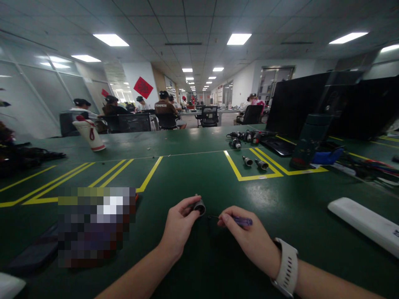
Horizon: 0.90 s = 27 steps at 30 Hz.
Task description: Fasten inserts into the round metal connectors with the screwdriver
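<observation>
My left hand [179, 224] pinches a round grey metal connector [201, 207] between thumb and fingers, its hollow end turned to the right. My right hand [251, 236] is closed around a screwdriver [243, 221] with a clear purple handle. The thin shaft points left at the connector, and a short gap parts them. A small dark bit [209, 217] shows at the shaft's tip; whether it is a separate piece I cannot tell. Two similar metal connectors [247, 161] lie farther off, inside a yellow-taped area of the green table [187, 174].
Cabled connectors [237, 143] lie at the back right near a dark bottle [311, 141] and black monitors [293, 108]. A white bar-shaped case [364, 224] is on the right. On the left are a blurred-out object [96, 228], a dark phone-like slab [34, 251] and a white cup-like holder [89, 133]. People sit beyond.
</observation>
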Available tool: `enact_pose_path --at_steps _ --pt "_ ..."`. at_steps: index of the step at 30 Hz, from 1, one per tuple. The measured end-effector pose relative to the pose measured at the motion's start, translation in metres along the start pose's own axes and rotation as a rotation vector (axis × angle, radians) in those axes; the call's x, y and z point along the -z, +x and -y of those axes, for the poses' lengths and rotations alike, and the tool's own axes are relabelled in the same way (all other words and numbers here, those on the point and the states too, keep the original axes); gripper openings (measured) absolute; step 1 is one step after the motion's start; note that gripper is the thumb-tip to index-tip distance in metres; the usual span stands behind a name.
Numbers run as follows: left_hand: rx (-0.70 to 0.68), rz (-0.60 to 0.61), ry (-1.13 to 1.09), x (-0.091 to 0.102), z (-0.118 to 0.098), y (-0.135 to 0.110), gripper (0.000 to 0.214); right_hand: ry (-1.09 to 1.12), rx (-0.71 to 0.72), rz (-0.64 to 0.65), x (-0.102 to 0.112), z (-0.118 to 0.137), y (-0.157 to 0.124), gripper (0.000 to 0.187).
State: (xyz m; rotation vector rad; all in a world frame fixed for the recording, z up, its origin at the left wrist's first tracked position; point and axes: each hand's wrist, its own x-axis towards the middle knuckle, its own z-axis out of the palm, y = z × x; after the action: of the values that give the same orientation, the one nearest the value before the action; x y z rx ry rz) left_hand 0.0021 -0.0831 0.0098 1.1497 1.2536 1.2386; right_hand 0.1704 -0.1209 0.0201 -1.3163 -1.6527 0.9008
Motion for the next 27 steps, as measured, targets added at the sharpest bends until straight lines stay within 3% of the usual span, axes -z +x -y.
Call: enact_pose_path --at_steps 11,20,27 --pt "0.120 0.046 -0.057 -0.001 -0.001 -0.006 0.036 -0.126 -0.041 -0.005 0.006 0.004 -0.001 0.032" --pt "0.133 0.101 -0.013 -0.014 -0.011 -0.025 0.032 0.269 -0.153 -0.019 -0.002 -0.010 0.005 0.027" --pt "0.232 0.063 -0.153 -0.013 -0.010 -0.022 0.032 0.286 -0.153 -0.013 -0.001 -0.012 0.005 0.028"
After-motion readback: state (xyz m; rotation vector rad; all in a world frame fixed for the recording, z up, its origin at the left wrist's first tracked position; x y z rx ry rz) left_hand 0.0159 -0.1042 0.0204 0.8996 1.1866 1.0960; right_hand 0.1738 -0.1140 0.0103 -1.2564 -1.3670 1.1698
